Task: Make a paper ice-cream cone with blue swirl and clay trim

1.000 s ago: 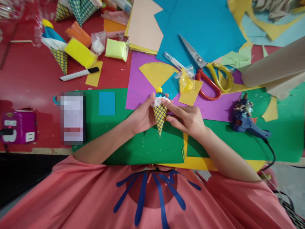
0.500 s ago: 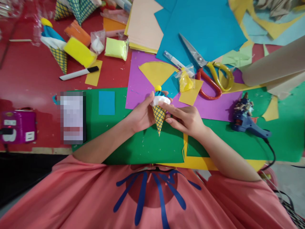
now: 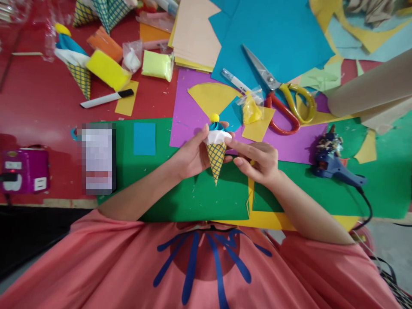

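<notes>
A small craft ice-cream cone [image 3: 216, 155] points tip-down over the green sheet. Its yellow cone carries a dark grid, topped by a white ruffled layer, a blue swirl and a yellow ball. My left hand [image 3: 195, 156] is wrapped round it from behind, thumb at the left edge of the white layer and fingertips showing on the right. With index finger stretched out, my right hand [image 3: 259, 161] touches the right end of the white layer. Its thumb is held apart below, the other fingers are bent, and nothing is in its grasp.
Open scissors [image 3: 273, 83], a bag of yellow clay [image 3: 251, 112] and a marker [image 3: 236, 80] lie beyond my hands. A blue glue gun [image 3: 337, 165] is at right, a phone [image 3: 98, 159] at left. Another finished cone [image 3: 75, 64] lies among clay packs [image 3: 107, 70].
My right hand has shifted slightly right, its index finger moving from the middle of the white layer to its right end. The cone has turned or shifted a little in my left hand.
</notes>
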`<action>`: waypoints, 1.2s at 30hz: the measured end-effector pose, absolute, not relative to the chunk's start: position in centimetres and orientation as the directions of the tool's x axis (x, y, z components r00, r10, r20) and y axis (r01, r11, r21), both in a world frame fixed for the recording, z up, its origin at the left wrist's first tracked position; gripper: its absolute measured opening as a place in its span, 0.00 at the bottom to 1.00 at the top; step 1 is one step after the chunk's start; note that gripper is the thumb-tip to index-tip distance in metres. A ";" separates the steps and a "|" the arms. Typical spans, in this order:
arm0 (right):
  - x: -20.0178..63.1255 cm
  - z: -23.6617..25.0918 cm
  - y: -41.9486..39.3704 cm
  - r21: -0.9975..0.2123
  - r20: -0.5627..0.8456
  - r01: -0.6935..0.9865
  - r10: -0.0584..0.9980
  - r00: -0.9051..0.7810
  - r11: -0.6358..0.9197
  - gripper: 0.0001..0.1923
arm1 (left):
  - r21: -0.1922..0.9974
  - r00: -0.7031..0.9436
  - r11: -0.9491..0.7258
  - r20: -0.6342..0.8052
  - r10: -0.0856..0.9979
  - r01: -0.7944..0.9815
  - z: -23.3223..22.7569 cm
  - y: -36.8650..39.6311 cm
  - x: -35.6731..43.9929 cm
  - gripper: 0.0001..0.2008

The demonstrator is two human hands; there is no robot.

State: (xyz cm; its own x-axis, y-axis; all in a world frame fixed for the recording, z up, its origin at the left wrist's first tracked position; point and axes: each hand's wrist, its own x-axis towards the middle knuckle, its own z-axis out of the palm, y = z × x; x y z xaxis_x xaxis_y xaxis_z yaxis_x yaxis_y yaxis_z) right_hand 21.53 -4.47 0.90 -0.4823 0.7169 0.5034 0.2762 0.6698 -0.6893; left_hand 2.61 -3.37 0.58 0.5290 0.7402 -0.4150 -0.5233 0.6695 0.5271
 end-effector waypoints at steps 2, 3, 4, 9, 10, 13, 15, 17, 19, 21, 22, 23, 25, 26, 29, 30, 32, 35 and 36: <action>21.4 0.6 -4.4 -0.628 0.546 0.319 0.694 -0.470 0.710 0.21 | 0.492 0.536 0.683 -0.424 0.730 -0.540 0.8 -3.4 2.7 0.20; 21.4 0.5 -4.3 -0.605 0.553 0.332 0.682 -0.478 0.724 0.21 | 0.475 0.534 0.687 -0.432 0.727 -0.550 0.9 -3.3 2.7 0.20; 21.4 0.3 -4.2 -0.590 0.549 0.346 0.677 -0.490 0.729 0.21 | 0.458 0.528 0.690 -0.445 0.724 -0.560 1.0 -3.3 2.8 0.20; 21.4 0.3 -4.3 -0.621 0.513 0.307 0.669 -0.537 0.722 0.19 | 0.425 0.507 0.696 -0.481 0.715 -0.579 1.1 -3.3 2.8 0.20; 21.4 0.4 -4.4 -0.666 0.505 0.265 0.683 -0.528 0.698 0.18 | 0.432 0.505 0.692 -0.477 0.720 -0.579 1.1 -3.3 2.8 0.20; 21.3 0.6 -4.9 -0.836 0.435 0.158 0.811 -0.391 0.525 0.14 | 0.463 0.476 0.658 -0.456 0.752 -0.594 1.2 -3.3 2.6 0.19; 21.1 0.5 -5.1 -0.920 0.315 0.154 0.912 -0.262 0.361 0.11 | 0.484 0.456 0.630 -0.437 0.775 -0.608 1.2 -3.2 2.6 0.21; 20.7 0.5 -5.1 -0.973 0.140 0.148 0.963 -0.231 0.178 0.13 | 0.510 0.438 0.608 -0.423 0.793 -0.608 1.1 -3.1 2.6 0.22; 20.4 0.6 -4.8 -0.995 -0.059 0.093 0.949 -0.311 -0.031 0.17 | 0.540 0.412 0.589 -0.422 0.807 -0.601 0.9 -3.1 2.7 0.22; 20.1 0.9 -4.4 -0.965 -0.237 0.007 0.864 -0.445 -0.261 0.20 | 0.571 0.374 0.562 -0.422 0.826 -0.598 0.8 -3.1 2.7 0.21; 20.0 1.1 -4.3 -0.928 -0.305 -0.028 0.799 -0.517 -0.372 0.21 | 0.584 0.354 0.547 -0.419 0.836 -0.600 0.7 -3.1 2.7 0.21; 20.0 1.3 -4.1 -0.882 -0.353 -0.054 0.732 -0.583 -0.468 0.21 | 0.596 0.339 0.534 -0.414 0.844 -0.600 0.7 -3.2 2.6 0.22; 20.0 1.6 -4.0 -0.803 -0.394 -0.081 0.628 -0.671 -0.590 0.20 | 0.619 0.334 0.523 -0.403 0.852 -0.586 0.6 -3.2 2.6 0.24; 20.0 1.8 -4.0 -0.784 -0.400 -0.090 0.611 -0.683 -0.614 0.19 | 0.632 0.344 0.524 -0.396 0.852 -0.571 0.6 -3.2 2.6 0.25; 19.8 1.9 -4.3 -0.792 -0.425 -0.099 0.660 -0.620 -0.603 0.21 | 0.679 0.339 0.511 -0.384 0.859 -0.527 0.8 -3.1 2.7 0.23; 19.6 1.9 -4.4 -0.801 -0.443 -0.083 0.679 -0.585 -0.593 0.22 | 0.690 0.323 0.502 -0.385 0.865 -0.522 0.9 -3.1 2.8 0.22; 19.4 1.8 -4.7 -0.817 -0.477 -0.029 0.703 -0.527 -0.575 0.22 | 0.692 0.298 0.494 -0.394 0.869 -0.526 1.2 -3.2 2.8 0.22; 19.1 1.7 -5.1 -0.842 -0.494 0.059 0.723 -0.483 -0.536 0.21 | 0.668 0.296 0.503 -0.408 0.864 -0.548 1.2 -3.3 2.7 0.23; 19.1 1.7 -5.1 -0.853 -0.487 0.079 0.732 -0.477 -0.516 0.21 | 0.656 0.300 0.511 -0.415 0.859 -0.555 1.2 -3.3 2.7 0.22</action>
